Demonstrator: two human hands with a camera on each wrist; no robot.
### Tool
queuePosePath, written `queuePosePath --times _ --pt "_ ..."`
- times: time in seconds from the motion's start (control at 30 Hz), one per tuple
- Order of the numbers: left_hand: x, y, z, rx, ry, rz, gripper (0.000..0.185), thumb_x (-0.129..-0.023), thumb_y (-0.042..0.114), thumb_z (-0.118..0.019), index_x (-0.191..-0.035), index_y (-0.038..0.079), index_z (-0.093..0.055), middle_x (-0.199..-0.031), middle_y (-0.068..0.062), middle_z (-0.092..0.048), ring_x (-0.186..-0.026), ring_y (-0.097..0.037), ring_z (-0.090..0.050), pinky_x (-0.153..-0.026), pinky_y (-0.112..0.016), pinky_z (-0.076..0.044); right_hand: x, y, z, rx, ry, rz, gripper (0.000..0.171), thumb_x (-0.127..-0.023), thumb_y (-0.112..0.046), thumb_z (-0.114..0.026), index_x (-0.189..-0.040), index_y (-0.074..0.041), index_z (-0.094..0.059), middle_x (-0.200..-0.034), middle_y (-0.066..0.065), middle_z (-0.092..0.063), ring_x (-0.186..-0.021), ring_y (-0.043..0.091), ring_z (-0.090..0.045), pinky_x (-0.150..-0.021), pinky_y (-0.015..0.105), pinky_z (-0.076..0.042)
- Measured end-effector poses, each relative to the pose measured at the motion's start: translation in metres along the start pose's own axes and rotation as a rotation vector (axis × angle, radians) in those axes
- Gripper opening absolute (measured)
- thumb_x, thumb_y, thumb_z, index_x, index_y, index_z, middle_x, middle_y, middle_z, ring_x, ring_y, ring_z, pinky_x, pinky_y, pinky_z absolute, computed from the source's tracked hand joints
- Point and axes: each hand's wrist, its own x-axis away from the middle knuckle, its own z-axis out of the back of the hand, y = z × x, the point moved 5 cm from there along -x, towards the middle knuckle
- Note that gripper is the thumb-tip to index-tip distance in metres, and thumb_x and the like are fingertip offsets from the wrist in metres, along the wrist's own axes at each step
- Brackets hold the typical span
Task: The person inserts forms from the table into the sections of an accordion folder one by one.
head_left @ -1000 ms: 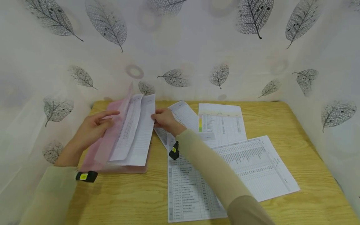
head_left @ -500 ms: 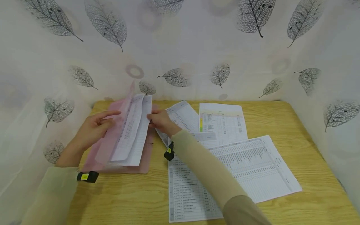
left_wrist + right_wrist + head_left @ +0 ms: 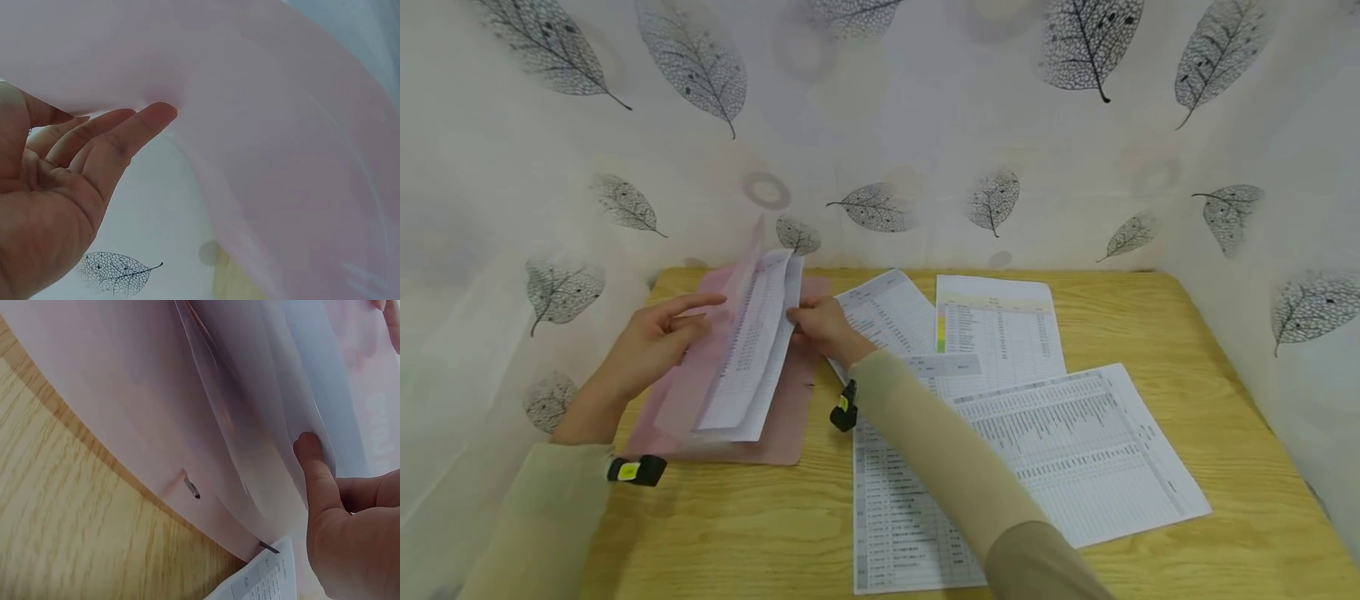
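Note:
A pink translucent folder (image 3: 782,417) lies at the table's left, its cover lifted. My left hand (image 3: 655,342) props that cover (image 3: 281,156) back with nearly straight fingers (image 3: 125,134) touching it. Inside stand a few white printed sheets (image 3: 752,350), bent upward. My right hand (image 3: 820,329) pinches their right edge, with the thumb (image 3: 309,456) pressed on the sheet edge (image 3: 294,394). The folder's back cover (image 3: 125,412) rests on the wood.
Several loose printed sheets lie on the wooden table (image 3: 1150,317): one with a coloured strip (image 3: 1000,325), a large table sheet (image 3: 1075,450), a long list (image 3: 895,517), and one (image 3: 887,308) by my right hand. Leaf-patterned walls (image 3: 925,125) close in three sides.
My right hand has pushed the sheets' edge leftward, so they stand steeper inside the folder. The left hand has stayed at the cover.

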Motion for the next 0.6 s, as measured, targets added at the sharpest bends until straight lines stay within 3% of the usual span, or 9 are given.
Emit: queuePosePath --times 0.23,0.37,0.47,0.6 --pt "0.001 -0.003 -0.002 0.002 0.003 0.013 0.038 -0.108 0.017 -0.057 -0.146 0.010 -0.061 -0.055 0.011 -0.037 -0.050 -0.010 -0.041 -0.051 -0.028 -0.040 0.003 0.003 -0.002 -0.005 -0.028 -0.017 0.033 -0.102 0.001 -0.058 -0.132 0.014 -0.066 -0.128 0.035 -0.068 -0.076 0.016 -0.069 -0.057 0.023 -0.054" --pt "0.001 -0.003 -0.002 -0.002 -0.002 0.016 0.039 -0.108 0.017 -0.056 -0.147 0.010 -0.061 -0.055 0.011 -0.037 -0.051 -0.009 -0.042 -0.051 -0.028 -0.041 0.007 0.008 0.000 -0.023 -0.061 -0.071 0.033 -0.101 0.000 -0.060 -0.131 0.014 -0.066 -0.126 0.037 -0.067 -0.072 0.018 -0.070 -0.073 0.033 -0.064" --pt "0.001 -0.003 -0.001 -0.009 -0.003 0.014 0.039 -0.108 0.018 -0.056 -0.147 0.011 -0.061 -0.055 0.011 -0.037 -0.051 -0.010 -0.042 -0.052 -0.028 -0.041 0.013 0.012 0.002 -0.033 -0.101 -0.111 0.032 -0.102 -0.001 -0.062 -0.129 0.015 -0.065 -0.126 0.039 -0.066 -0.069 0.018 -0.071 -0.085 0.042 -0.064" --pt "0.001 -0.002 0.001 -0.016 0.006 0.020 0.040 -0.108 0.019 -0.056 -0.147 0.011 -0.061 -0.056 0.011 -0.039 -0.051 -0.009 -0.042 -0.051 -0.028 -0.040 0.022 0.011 0.004 -0.035 -0.148 -0.105 0.028 -0.102 0.001 -0.061 -0.124 0.018 -0.065 -0.124 0.041 -0.065 -0.065 0.018 -0.073 -0.081 0.041 -0.064"
